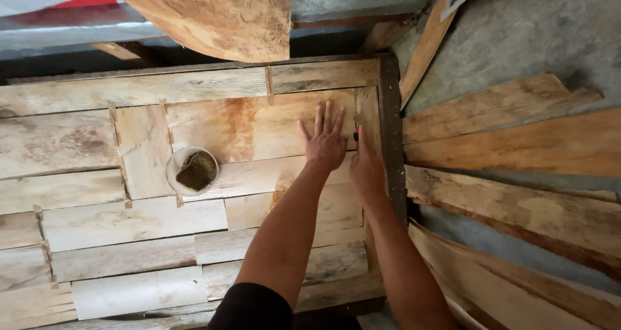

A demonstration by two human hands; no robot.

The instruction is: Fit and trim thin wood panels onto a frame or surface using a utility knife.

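Note:
My left hand (pixel 325 138) lies flat with fingers spread on a pale wooden board (pixel 246 126) of a patchwork plank panel. My right hand (pixel 366 165) sits right beside it at the panel's right side, next to a narrow upright strip (pixel 369 110), fingers closed around a small red and dark object (pixel 356 133) that is mostly hidden. A dark wooden frame edge (pixel 392 129) runs just right of both hands.
A white round container (pixel 192 171) with a dark lump inside rests on the boards to the left. Loose rough planks (pixel 517 142) lie fanned on the grey concrete floor at right. A large curved wood slab (pixel 220 16) leans at the top.

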